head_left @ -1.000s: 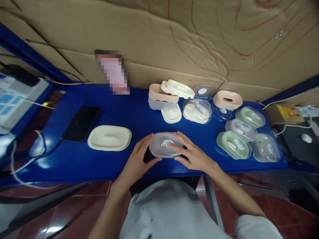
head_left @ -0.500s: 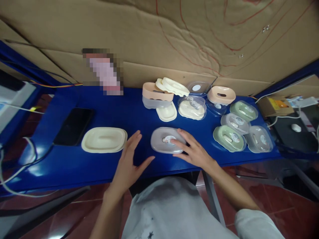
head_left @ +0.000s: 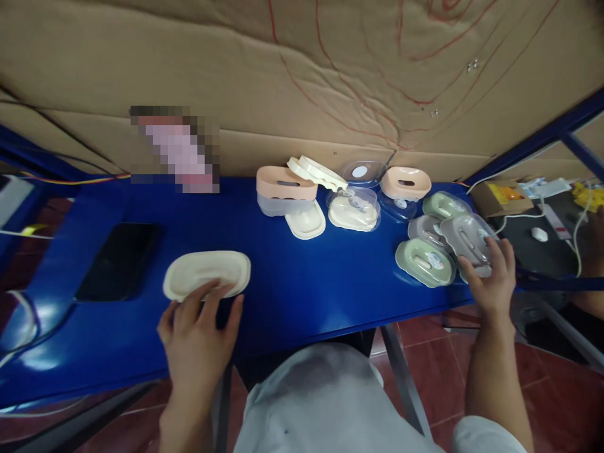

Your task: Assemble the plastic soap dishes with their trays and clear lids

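On the right of the blue worktop [head_left: 302, 289], the right hand [head_left: 495, 283] pinches a grey clear-lidded box [head_left: 465, 236] beside a green one [head_left: 422, 263]. At left, the left hand [head_left: 201, 327], fingers spread, overlaps a cream oval tray's [head_left: 202, 264] near edge; contact is unclear.

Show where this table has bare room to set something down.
Free: middle front, between the cream oval piece and front green box. Also behind that piece, between black slab and left peach container. Crowded: right end, around the right hand.
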Available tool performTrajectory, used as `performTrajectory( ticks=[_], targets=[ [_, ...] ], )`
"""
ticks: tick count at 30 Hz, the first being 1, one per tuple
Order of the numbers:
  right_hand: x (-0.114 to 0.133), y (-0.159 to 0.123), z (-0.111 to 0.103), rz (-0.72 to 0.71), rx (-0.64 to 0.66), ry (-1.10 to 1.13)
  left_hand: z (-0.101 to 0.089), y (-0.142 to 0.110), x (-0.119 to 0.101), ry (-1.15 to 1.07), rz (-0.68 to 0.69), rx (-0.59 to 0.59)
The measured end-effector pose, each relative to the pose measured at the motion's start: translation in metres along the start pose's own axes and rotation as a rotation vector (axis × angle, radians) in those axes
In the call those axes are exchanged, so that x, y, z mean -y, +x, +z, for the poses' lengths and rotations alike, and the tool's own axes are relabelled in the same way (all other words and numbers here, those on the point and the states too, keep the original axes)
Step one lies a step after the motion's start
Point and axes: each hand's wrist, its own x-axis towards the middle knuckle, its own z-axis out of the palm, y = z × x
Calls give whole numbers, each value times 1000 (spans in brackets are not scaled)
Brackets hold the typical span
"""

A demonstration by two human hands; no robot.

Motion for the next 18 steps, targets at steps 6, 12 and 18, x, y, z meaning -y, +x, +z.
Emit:
performTrajectory(
  ticks=[6,12,18],
  targets=[
    [-3,3,-1,10,38,-27,7,-2,-36,-71,209,40],
    [120,7,14,-217,2,125,12,-6,-62,-234,381,157],
    [255,24,87,-669,536,390,11,-7,-74,-353,501,256]
  ],
)
